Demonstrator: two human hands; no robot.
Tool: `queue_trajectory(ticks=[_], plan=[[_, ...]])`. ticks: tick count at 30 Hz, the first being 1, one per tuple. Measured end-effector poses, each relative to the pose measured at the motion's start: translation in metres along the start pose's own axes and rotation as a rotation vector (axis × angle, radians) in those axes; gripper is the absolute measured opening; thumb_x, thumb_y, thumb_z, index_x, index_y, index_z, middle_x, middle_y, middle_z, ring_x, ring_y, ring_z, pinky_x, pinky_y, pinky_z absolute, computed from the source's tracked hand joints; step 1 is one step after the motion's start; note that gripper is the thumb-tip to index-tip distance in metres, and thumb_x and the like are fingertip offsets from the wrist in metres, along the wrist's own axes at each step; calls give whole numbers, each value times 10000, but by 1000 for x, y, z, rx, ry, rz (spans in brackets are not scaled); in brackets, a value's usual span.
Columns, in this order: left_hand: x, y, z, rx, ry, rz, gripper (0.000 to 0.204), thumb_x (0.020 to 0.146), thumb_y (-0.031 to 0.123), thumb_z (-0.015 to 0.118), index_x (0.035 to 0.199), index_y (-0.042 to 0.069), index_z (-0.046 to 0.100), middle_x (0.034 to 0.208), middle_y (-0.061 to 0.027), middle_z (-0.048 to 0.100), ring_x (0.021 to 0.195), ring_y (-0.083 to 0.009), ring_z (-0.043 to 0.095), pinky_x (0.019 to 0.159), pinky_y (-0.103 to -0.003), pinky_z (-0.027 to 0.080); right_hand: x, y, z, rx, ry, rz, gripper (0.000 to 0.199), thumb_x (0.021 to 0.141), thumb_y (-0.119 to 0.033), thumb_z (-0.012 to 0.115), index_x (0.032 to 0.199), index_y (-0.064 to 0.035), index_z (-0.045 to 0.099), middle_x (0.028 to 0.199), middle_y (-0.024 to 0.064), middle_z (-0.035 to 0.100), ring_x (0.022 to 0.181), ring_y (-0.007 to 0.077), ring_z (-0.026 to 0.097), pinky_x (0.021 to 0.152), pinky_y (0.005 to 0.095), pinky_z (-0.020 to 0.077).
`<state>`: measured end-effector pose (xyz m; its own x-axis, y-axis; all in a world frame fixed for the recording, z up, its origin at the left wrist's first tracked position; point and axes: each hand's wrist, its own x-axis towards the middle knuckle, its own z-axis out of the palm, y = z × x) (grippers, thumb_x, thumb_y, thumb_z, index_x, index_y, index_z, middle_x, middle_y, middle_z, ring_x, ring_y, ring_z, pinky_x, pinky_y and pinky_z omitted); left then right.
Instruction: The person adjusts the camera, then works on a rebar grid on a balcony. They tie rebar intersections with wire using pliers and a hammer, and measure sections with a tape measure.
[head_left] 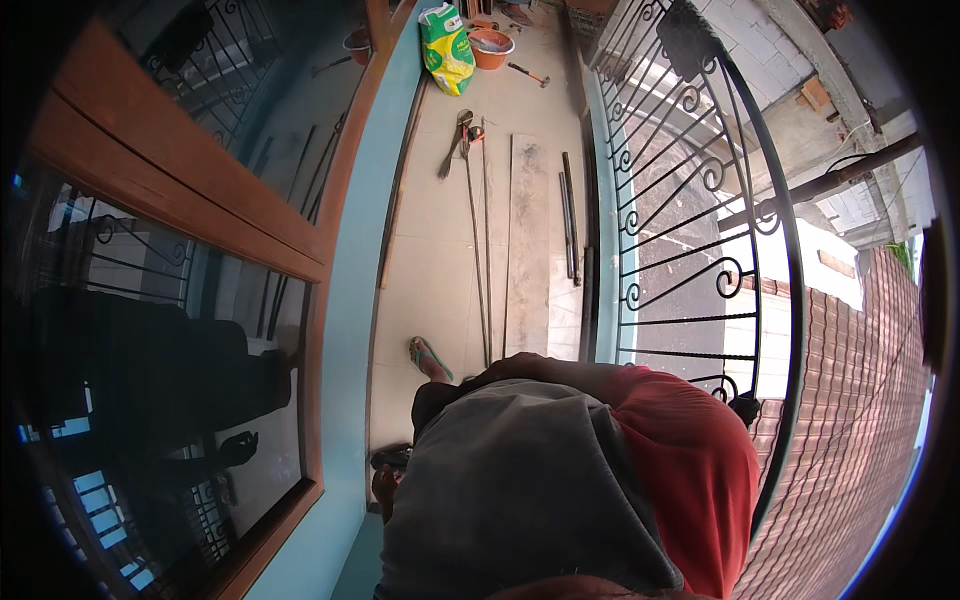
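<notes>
My right arm, in a red sleeve (690,450), bends across in front of my grey shirt (510,480). The forearm (560,372) reaches left, and my right hand (490,374) is dark and mostly hidden at the shirt's far edge, so its fingers do not show clearly. Only a small part of my left hand (384,484) shows at the left of the shirt, close to a black object (391,457) that I cannot make out. What either hand holds, if anything, is hidden. A foot in a green sandal (428,357) stands on the tiles just beyond.
A long board (526,240), thin rods (472,235), a trowel-like tool (455,140) and dark bars (570,220) lie ahead. Farther off are a green-yellow sack (447,50), an orange basin (490,48) and a hammer (530,75). Black railing (690,230) borders the right, wood-framed windows (318,300) the left.
</notes>
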<state>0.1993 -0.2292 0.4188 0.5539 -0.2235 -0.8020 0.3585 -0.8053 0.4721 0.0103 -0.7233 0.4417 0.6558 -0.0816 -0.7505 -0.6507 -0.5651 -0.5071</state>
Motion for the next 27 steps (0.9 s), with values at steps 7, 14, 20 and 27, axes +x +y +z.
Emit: queue_trajectory(ticks=[7, 14, 20, 27], plan=[[118, 96, -42, 296, -251, 124, 263, 1005, 270, 582, 1002, 22, 672, 911, -117, 708, 760, -186, 692, 660, -369, 576, 4, -44, -112, -110, 62, 219, 562, 963, -568, 539, 1175, -79, 719, 1249, 202, 685, 1183, 370, 647, 1001, 498, 501], [210, 267, -56, 367, -345, 356, 279, 1008, 280, 578, 1014, 17, 673, 918, -120, 711, 775, -187, 696, 678, -371, 581, 15, -50, -173, 198, 408, 236, 472, 978, -500, 556, 1197, -104, 686, 1126, 199, 715, 1115, 383, 661, 984, 496, 499], [219, 414, -4, 378, -291, 436, 409, 1023, 371, 545, 1147, 4, 679, 963, -118, 733, 817, -187, 720, 738, -333, 579, 27, 18, -183, 186, 273, 340, 492, 972, -551, 554, 1172, -127, 703, 1110, 181, 723, 1073, 360, 678, 928, 482, 529], [339, 456, -10, 657, -395, 274, 458, 1025, 397, 553, 1226, -3, 655, 982, -109, 729, 823, -194, 714, 736, -356, 571, 89, 41, -330, 179, 463, 311, 476, 987, -500, 556, 1183, -87, 688, 1155, 205, 705, 1122, 380, 656, 951, 496, 518]])
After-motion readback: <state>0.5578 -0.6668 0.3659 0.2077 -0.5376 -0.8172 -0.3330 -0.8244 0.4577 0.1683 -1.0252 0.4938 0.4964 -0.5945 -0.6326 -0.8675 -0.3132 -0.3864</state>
